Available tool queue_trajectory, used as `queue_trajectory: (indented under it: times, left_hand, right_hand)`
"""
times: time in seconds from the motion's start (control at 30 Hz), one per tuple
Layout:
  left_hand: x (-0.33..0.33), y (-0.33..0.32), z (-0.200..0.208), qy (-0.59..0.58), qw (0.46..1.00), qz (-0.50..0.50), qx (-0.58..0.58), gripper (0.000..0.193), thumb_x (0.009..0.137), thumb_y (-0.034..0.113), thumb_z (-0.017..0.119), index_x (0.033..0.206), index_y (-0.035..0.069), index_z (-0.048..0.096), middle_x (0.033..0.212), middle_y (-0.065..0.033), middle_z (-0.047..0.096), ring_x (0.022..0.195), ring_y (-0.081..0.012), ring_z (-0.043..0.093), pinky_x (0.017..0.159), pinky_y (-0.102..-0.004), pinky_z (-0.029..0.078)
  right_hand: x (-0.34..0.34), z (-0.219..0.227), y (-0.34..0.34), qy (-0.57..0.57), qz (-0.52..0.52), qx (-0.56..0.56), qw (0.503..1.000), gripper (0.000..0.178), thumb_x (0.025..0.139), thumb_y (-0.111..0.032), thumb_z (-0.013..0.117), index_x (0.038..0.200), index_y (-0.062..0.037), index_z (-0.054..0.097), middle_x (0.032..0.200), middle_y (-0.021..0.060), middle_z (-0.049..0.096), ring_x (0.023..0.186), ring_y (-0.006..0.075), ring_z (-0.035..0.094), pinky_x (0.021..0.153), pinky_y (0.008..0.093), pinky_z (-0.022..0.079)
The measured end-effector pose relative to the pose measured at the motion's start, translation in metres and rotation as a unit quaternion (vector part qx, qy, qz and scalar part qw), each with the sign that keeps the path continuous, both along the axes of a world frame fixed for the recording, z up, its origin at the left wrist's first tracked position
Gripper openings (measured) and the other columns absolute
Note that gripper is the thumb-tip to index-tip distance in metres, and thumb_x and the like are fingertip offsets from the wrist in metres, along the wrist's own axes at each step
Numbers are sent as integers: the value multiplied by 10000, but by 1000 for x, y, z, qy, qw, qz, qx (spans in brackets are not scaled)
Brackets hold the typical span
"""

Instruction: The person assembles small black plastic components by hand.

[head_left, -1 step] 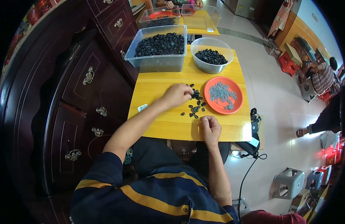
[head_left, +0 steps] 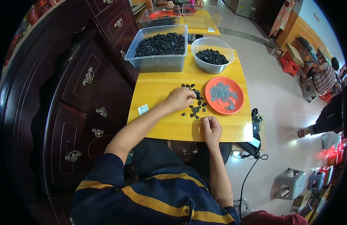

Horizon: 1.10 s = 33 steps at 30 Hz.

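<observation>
On the yellow table (head_left: 154,84), my left hand (head_left: 180,99) is over loose small black oval pieces (head_left: 196,110), fingers curled together at their left side. Whatever the fingertips hold is hidden. My right hand (head_left: 212,129) rests by the near edge, thumb and forefinger pressed together. Anything in that pinch is too small to make out. Several black pieces lie between the two hands, and more show beyond my left hand. Right of them sits an orange-red plate (head_left: 239,103) with a heap of small silvery metal pieces (head_left: 221,92).
A clear rectangular bin (head_left: 158,65) and a round clear bowl (head_left: 212,68), both holding black pieces, stand at the back. A dark wooden cabinet (head_left: 81,95) borders the left. Black cables (head_left: 252,153) hang at the right. Another person's hand (head_left: 169,4) shows at the far table.
My left hand has shifted slightly, uncovering several black pieces beyond it. My right hand stays in place.
</observation>
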<state>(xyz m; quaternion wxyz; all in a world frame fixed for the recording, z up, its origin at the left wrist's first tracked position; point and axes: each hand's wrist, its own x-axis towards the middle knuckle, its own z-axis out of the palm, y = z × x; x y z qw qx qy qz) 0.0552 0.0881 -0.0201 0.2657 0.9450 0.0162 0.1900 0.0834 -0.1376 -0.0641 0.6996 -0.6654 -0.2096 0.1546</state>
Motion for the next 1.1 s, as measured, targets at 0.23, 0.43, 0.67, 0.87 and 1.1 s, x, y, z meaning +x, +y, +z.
queue_trajectory:
  times: [0.23, 0.43, 0.67, 0.87, 1.1]
  left_hand:
    - [9, -48, -14, 89, 991, 63, 75, 182, 787, 251, 675, 832, 77, 711, 862, -104, 665, 836, -301, 660, 735, -435, 528]
    - [18, -50, -21, 84, 989, 81, 89, 160, 785, 233, 662, 787, 80, 710, 784, -111, 661, 767, -320, 663, 688, -457, 529]
    - [8, -60, -5, 87, 988, 36, -124, 119, 802, 168, 676, 794, 54, 710, 750, -119, 699, 685, -229, 682, 644, -353, 534]
    - [3, -66, -7, 137, 949, -14, -284, 152, 835, 148, 669, 814, 2, 703, 722, -23, 686, 685, -64, 598, 639, -267, 493]
    - [10, -58, 1, 207, 944, -59, -249, 188, 851, 179, 656, 802, 1, 694, 691, -18, 654, 667, -57, 565, 627, -254, 467]
  right_hand:
    - [0, -4, -2, 0, -10, 1, 1000, 148, 953, -140, 621, 918, 1, 646, 752, -36, 602, 681, 30, 521, 638, 206, 449]
    - [1, -6, -1, -11, -14, -8, 1000, 147, 950, -144, 626, 913, -4, 650, 739, -37, 606, 673, 29, 523, 630, 206, 450]
    - [3, -8, -2, 45, -19, 45, 998, 99, 939, -69, 620, 1015, -11, 596, 890, 4, 634, 717, 58, 580, 679, 212, 492]
    - [-3, -4, 0, -2, -42, 87, 995, 178, 873, 1, 663, 1037, -31, 601, 897, -13, 629, 726, 49, 600, 677, 220, 501]
    - [-1, -13, 0, -44, -64, 68, 995, 188, 891, 21, 651, 1066, -17, 595, 854, -19, 590, 751, 47, 564, 690, 197, 483]
